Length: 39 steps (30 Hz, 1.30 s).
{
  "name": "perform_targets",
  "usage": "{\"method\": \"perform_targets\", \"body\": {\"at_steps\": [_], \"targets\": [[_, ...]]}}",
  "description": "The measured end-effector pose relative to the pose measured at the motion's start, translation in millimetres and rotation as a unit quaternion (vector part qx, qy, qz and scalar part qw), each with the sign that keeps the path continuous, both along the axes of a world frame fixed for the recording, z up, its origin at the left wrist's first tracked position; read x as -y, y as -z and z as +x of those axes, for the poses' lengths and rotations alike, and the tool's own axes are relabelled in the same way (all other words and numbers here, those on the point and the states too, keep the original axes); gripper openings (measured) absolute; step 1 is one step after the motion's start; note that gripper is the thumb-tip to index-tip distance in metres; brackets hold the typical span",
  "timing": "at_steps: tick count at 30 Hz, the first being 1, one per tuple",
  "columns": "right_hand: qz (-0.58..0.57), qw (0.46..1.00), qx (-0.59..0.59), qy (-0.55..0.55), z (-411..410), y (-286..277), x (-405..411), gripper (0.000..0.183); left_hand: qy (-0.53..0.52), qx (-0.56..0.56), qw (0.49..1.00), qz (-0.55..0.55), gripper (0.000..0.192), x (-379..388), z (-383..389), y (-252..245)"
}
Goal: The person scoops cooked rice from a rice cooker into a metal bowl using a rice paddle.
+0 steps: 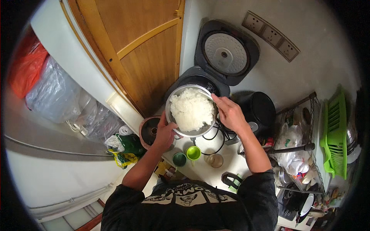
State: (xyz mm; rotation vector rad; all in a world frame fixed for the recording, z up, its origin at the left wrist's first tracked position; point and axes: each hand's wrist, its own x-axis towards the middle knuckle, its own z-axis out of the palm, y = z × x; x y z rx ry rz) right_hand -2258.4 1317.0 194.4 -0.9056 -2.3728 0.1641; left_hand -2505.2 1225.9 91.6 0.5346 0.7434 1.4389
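A round metal bowl [191,134] holds a large mound of cooked white rice [191,109]. On its lower left rim lies my left hand [166,132], with the thumb over the edge. At the upper right rim my right hand [229,112] grips the bowl's edge, index finger stretched along it. Behind the bowl stands a dark rice cooker [199,75] with its lid [225,53] raised; the bowl hides part of its body. Below the bowl are a bright green cup [193,153], a dark green cup [179,159] and a clear glass [214,160].
A black appliance [261,109] stands to the right, near a wire rack [313,115] and a green dish drainer [334,138]. Black cables [222,144] lie on the counter. A pinkish round pot [149,130] is at the left, below a wooden door [144,37].
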Motion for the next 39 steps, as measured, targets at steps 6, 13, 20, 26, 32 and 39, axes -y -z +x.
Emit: {"method": "perform_targets", "body": {"at_steps": [6,13,20,26,32,39], "targets": [[-0.063,0.997,-0.045,-0.002,5,6,-2,0.049,-0.012,0.049,0.999,0.020,0.072,0,-3,3],[-0.016,0.996,-0.088,-0.013,3,13,-4,0.049,-0.031,0.070,0.997,0.013,0.068,4,-5,-4],[-0.259,0.946,-0.191,0.028,3,7,3,0.038,-0.032,0.082,0.996,-0.030,0.074,19,-7,-21],[-0.433,0.847,-0.302,0.065,3,16,3,0.033,-0.048,0.067,0.996,-0.027,0.074,37,-15,-19],[-0.501,0.814,-0.251,0.157,-1,62,-53,0.019,-0.055,0.017,0.995,-0.078,0.075,63,-29,-30],[-0.245,0.931,0.109,0.247,-12,60,-51,0.036,-0.020,-0.001,0.999,-0.034,0.073,108,-57,-22]]}}
